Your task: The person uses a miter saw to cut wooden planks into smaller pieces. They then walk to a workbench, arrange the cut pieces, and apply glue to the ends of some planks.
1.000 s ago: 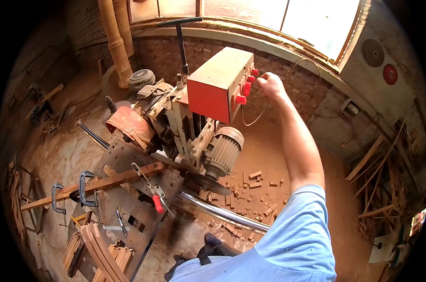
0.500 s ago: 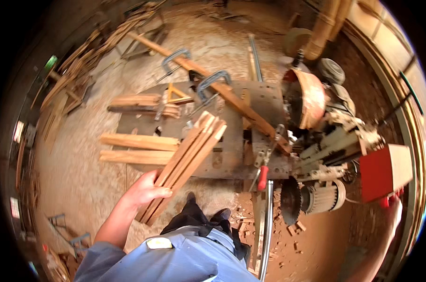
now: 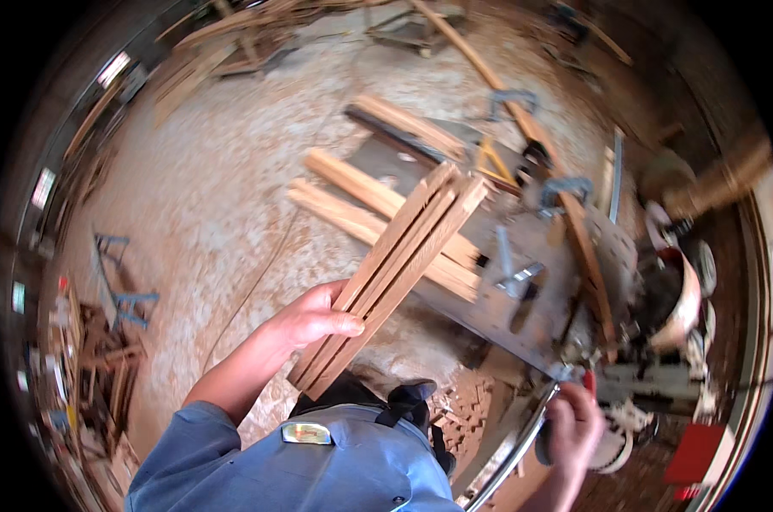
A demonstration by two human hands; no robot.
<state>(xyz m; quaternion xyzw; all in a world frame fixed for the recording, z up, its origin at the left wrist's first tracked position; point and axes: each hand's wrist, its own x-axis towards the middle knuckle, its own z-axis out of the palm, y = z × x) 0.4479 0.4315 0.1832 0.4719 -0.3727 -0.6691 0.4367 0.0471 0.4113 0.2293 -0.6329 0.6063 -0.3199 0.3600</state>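
My left hand (image 3: 322, 320) is closed round a bundle of three wooden strips (image 3: 403, 264), grooved lengthwise and tilted up to the right. Under and beyond the bundle, two pale wood pieces (image 3: 352, 179) lie over the edge of the grey metal machine table (image 3: 480, 320). At that table's near right corner my right hand (image 3: 574, 427) has its fingers curled at the red handle (image 3: 589, 381) of a clamp. The hand is slightly blurred, and much of the clamp is hidden.
A long wooden bar (image 3: 587, 256) crosses the table under blue-grey C-clamps (image 3: 566, 188). A yellow triangle (image 3: 496, 162) lies near more wood pieces. To the right stand machine parts and a red box (image 3: 698, 452). A metal rail (image 3: 510, 456) runs below the table; wood offcuts (image 3: 463, 418) litter the floor.
My view has turned left, so the table appears farther right and slanted. My right hand has moved from beside the red box to the clamp's red handle. The left hand keeps the strips.
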